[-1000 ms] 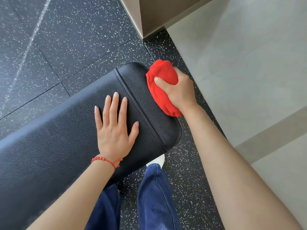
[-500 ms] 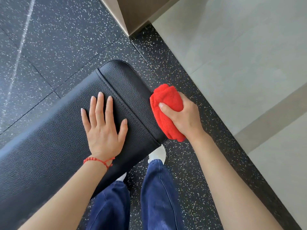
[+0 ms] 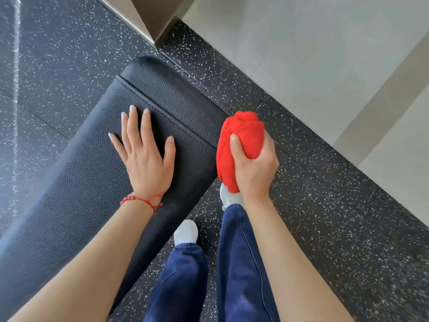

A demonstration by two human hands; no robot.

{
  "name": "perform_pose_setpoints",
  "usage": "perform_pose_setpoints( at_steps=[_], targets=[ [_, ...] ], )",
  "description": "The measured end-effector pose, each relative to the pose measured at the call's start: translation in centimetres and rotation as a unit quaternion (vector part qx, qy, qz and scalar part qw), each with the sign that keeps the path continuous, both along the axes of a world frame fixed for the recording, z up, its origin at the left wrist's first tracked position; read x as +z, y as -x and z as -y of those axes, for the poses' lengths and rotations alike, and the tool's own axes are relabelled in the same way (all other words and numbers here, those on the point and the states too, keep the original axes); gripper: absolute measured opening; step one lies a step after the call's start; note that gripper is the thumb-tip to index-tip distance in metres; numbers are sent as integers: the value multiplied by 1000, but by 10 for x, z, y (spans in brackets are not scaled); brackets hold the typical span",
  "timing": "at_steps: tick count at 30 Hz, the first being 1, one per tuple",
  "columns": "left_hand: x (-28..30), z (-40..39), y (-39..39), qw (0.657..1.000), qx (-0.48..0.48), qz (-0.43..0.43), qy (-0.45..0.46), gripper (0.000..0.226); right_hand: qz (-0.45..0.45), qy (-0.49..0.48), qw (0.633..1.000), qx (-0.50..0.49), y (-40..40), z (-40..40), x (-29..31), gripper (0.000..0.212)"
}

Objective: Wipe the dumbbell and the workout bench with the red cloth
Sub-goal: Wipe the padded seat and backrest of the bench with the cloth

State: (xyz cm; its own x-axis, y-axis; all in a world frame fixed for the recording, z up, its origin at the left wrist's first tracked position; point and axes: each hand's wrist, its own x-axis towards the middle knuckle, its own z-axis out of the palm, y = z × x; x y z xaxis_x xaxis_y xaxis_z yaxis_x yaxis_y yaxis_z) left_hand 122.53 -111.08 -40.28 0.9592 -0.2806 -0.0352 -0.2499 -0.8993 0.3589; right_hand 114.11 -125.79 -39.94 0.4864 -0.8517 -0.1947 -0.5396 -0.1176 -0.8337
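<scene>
The black padded workout bench (image 3: 76, 182) runs from the lower left up to its rounded end near the middle of the head view. My left hand (image 3: 144, 154) lies flat on its top, fingers spread, a red bead bracelet at the wrist. My right hand (image 3: 253, 168) grips the bunched red cloth (image 3: 241, 138) just off the bench's right end edge, over the floor. Whether the cloth touches the bench edge I cannot tell. No dumbbell is in view.
Dark speckled rubber flooring (image 3: 325, 228) surrounds the bench. Pale grey tiles (image 3: 325, 66) begin to the upper right. A brown pillar corner (image 3: 153, 17) stands at the top. My legs in blue trousers (image 3: 239, 270) and white shoes stand by the bench's near edge.
My right hand has drawn the red cloth along the bench's end pad toward me and off its right edge. My left hand has stayed flat on the pad.
</scene>
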Motion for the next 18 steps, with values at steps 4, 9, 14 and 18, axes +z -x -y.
perform_pose_setpoints(
  at_steps=[4, 9, 14, 18],
  targets=[
    [5, -18, 16, 996, -95, 2, -1, 58, 8, -4, 998, -63, 16, -27, -4, 46],
    [4, -59, 50, 986, -163, 1, -31, 56, 20, -38, 991, -124, 39, -71, -11, 45],
    [3, -107, 79, 980, -193, -1, -56, 56, 23, -87, 982, -169, 54, -124, -14, 55],
    [-1, -135, 89, 977, -201, 8, -70, 57, 23, -107, 978, -177, 70, -157, -17, 56]
  ],
)
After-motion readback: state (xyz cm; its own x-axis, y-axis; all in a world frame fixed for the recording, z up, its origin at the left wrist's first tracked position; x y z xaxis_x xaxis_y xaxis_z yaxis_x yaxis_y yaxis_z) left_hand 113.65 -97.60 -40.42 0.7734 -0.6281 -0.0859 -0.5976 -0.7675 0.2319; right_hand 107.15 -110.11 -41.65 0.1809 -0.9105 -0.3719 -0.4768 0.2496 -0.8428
